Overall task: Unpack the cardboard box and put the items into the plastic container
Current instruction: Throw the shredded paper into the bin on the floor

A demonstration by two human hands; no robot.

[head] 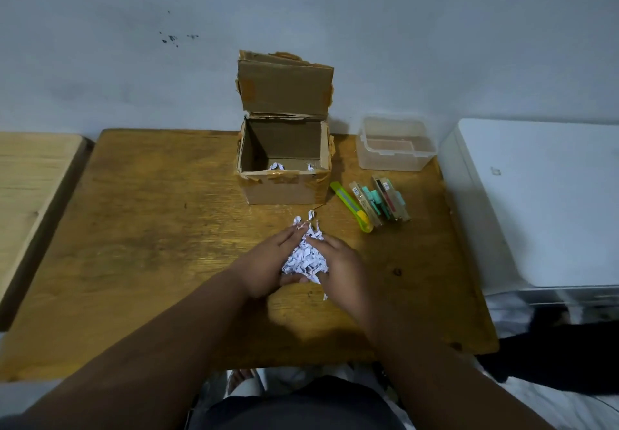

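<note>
A cardboard box [284,185] stands open at the back of the wooden table [150,228], its flap raised against the wall. A few scraps of white paper lie on its floor. To its right is a clear plastic container [395,158] without a lid. Several packaged items [382,202] and a yellow-green utility knife [351,207] lie in front of the container. A heap of shredded white paper [304,257] sits on the table in front of the box. My left hand [268,262] and my right hand [341,262] cup this heap from both sides.
A white appliance [542,202] stands right of the table, close to the container. A lighter wooden surface [30,178] lies at the left. A grey wall rises behind the box. My dark-clothed lap [301,406] shows below the table's front edge.
</note>
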